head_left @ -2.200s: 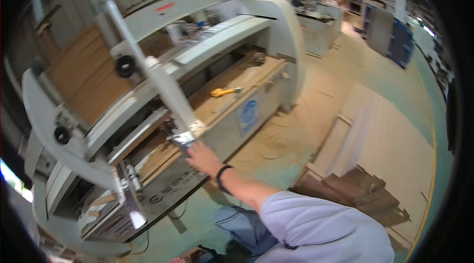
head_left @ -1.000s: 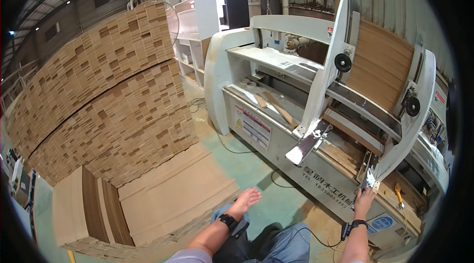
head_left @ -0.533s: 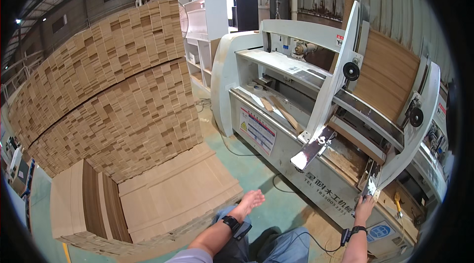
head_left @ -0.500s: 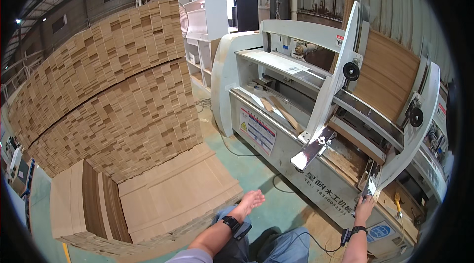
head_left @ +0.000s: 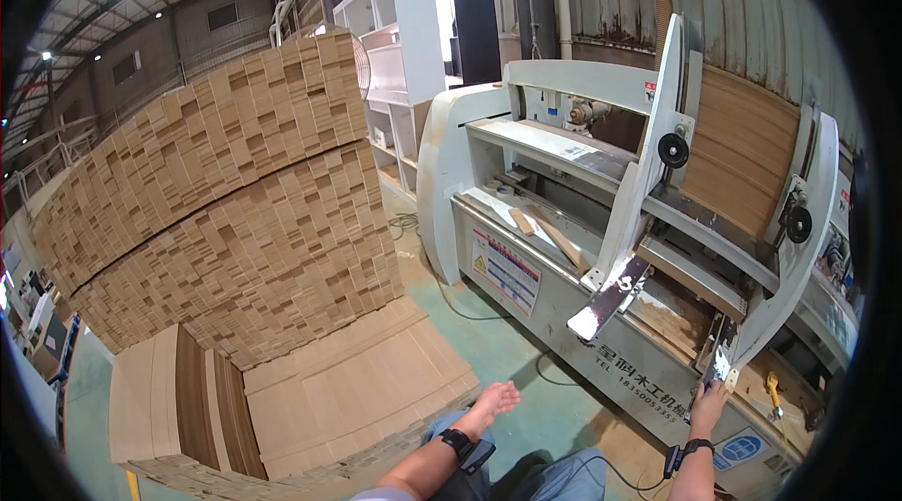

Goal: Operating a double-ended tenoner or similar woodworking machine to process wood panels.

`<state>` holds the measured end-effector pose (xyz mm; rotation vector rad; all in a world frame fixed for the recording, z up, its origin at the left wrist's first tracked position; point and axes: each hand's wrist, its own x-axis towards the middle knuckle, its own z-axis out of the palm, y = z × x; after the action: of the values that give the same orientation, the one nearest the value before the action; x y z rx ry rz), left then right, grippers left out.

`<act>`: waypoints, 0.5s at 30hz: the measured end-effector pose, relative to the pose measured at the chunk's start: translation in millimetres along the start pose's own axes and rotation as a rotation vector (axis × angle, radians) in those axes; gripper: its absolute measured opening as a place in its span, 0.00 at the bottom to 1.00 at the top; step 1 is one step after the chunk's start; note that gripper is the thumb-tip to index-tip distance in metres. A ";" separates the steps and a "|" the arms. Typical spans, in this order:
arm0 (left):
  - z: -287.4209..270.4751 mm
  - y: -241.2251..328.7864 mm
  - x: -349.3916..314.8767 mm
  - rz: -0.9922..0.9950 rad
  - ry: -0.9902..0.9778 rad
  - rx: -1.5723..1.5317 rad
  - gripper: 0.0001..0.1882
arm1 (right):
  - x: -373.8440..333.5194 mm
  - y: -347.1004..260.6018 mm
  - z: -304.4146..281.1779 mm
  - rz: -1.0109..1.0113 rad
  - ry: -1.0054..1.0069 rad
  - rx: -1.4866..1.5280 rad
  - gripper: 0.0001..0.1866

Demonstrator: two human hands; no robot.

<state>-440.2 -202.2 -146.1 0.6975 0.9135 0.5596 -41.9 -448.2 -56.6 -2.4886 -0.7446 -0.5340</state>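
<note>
Machine (head_left: 526,172): painted metal, smooth, pale grey. Board stack (head_left: 225,210): raw wood, matt, rough-edged. Floor (head_left: 498,351): green, matt coating.

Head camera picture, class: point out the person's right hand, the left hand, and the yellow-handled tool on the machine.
right hand (head_left: 707,399), head view, back of the hand at the machine's arm.
left hand (head_left: 495,399), head view, open palm.
yellow-handled tool (head_left: 773,391), head view, its yellow handle.
</note>
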 end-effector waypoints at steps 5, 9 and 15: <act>-3.0 -0.6 1.8 0.019 0.003 -0.003 0.15 | 0.9 0.6 2.4 -0.007 -0.012 0.009 0.14; -0.6 1.6 -1.6 0.030 0.004 0.004 0.16 | 0.5 3.8 6.5 0.003 -0.005 0.026 0.14; 0.8 2.1 0.2 -0.009 0.025 0.024 0.13 | -0.3 4.7 3.8 0.021 -0.037 0.040 0.14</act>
<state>-439.7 -200.9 -144.3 0.7088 0.9482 0.5508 -38.5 -449.7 -61.5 -2.4723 -0.7359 -0.4616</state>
